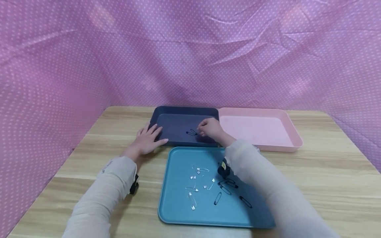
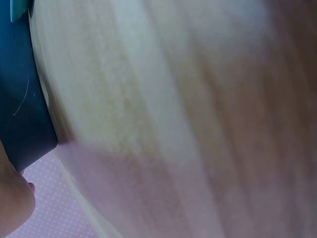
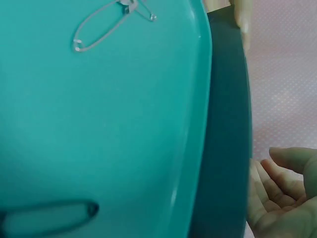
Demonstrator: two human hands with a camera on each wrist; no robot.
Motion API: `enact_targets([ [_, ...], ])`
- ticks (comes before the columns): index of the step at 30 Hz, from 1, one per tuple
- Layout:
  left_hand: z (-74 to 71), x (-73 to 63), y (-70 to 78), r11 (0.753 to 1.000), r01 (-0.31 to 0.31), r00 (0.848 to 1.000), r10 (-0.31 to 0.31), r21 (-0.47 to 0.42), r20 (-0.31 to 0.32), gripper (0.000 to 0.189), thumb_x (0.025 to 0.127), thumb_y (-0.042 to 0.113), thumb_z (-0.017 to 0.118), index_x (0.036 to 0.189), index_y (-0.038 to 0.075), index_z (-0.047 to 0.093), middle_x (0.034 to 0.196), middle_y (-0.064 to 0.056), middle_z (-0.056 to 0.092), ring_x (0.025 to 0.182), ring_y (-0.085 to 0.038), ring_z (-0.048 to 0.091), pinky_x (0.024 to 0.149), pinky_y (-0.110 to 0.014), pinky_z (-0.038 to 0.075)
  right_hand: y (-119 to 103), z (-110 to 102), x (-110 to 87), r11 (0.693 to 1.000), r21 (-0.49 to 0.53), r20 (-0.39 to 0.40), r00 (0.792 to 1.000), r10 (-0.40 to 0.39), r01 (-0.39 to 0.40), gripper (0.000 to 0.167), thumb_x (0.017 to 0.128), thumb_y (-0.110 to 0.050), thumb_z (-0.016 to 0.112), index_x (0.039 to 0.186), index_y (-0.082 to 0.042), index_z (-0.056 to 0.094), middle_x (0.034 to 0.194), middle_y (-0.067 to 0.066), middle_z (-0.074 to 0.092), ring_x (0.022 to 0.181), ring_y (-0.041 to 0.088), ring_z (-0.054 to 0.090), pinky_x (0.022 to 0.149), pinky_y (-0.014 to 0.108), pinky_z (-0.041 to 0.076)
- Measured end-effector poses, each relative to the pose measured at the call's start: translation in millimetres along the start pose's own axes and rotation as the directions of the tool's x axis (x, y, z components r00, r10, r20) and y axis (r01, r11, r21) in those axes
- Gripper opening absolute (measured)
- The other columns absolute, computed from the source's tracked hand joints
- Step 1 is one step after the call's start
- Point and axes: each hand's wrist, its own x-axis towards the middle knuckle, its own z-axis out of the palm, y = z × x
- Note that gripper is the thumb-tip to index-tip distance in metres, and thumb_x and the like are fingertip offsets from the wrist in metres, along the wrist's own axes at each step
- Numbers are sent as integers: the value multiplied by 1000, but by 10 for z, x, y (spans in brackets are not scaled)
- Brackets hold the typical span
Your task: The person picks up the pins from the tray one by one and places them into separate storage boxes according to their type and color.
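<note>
My left hand [image 1: 146, 140] lies spread at the navy tray's [image 1: 174, 122] left end; my right hand [image 1: 212, 128], loosely curled, is over it — just beside black safety pins [image 1: 191, 133] lying inside.

Room above pink tray [image 1: 253, 127], right hand [image 1: 210, 128] over navy tray [image 1: 178, 121], sleeve [image 1: 268, 180] over blue tray [image 1: 205, 216]

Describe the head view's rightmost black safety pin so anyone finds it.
On the table, in front of the navy tray and pink tray, sits the blue tray. In its near right part, beside the right sleeve, lies the black safety pin. It lies alone, farther right than the other visible black pins.
</note>
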Motion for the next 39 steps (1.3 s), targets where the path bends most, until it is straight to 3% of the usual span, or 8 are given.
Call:
enact_targets([
  [9, 18, -6, -13, 1000, -9, 1000, 9, 21, -5, 80, 81, 66, 23, 138, 10, 21, 141, -16, 12, 127, -37, -4, 97, -51, 0, -63, -167, -242, 1000, -20, -16, 1000, -1, 0, 14, 83, -17, 57, 91, -7, 62, 89, 5, 59, 75, 17, 58, 75, 37, 44],
  [16, 34, -24, -17, 1000, -8, 1000, 8, 12, 0, 80, 81, 66, 24, 138, 9, 21, 141, -17, 12, 127, -37, -4, 97, -52, 0, -52, -264, -401, 999, -46, 6, 1000, -27, 27, 13, 83, -17, 57, 90, -7, 62, 89, 6, 59, 75, 17, 57, 73, 35, 45],
  [24, 60, -26, -25, 1000, -7, 1000, 7, 11, -1, 81, 80, 67, 23, 138, 9, 21, 141, -17, 12, 127, -37, -5, 97, -52, 1, -23, -304, -561, 999, 43, 58, 998, 4, -6, 13, 82, -11, 58, 90, -1, 61, 91, 12, 57, 75, 21, 56, 70, 35, 47],
  [28, 54, -24, -30, 1000, -8, 1000, 8, 7, -8, 80, 81, 65, 25, 137, 9, 21, 141, -17, 12, 127, -36, -5, 97, -53, 1, -4, -315, -653, 1000, 9, 75, 997, -9, 8, 15, 82, -12, 58, 92, -1, 61, 91, 15, 59, 74, 19, 57, 68, 31, 48],
  [33, 30, -17, -24, 1000, -18, 1000, 18, -4, -12, 80, 81, 65, 25, 137, 8, 22, 141, -18, 12, 127, -37, -6, 97, -53, 0, 38, -345, -764, 998, -42, 63, 997, -41, 43, 15, 82, -15, 58, 91, -3, 62, 86, 8, 60, 73, 17, 58, 66, 28, 48],
  [39, 17, -7, -4, 1000, -22, 1000, 22, 6, -14, 81, 81, 66, 24, 137, 8, 21, 141, -17, 13, 127, -37, -5, 97, -52, 0, 118, -398, -889, 998, -27, 86, 995, -54, 56, 16, 82, -14, 58, 91, -1, 61, 85, 11, 60, 73, 17, 58, 68, 31, 48],
])
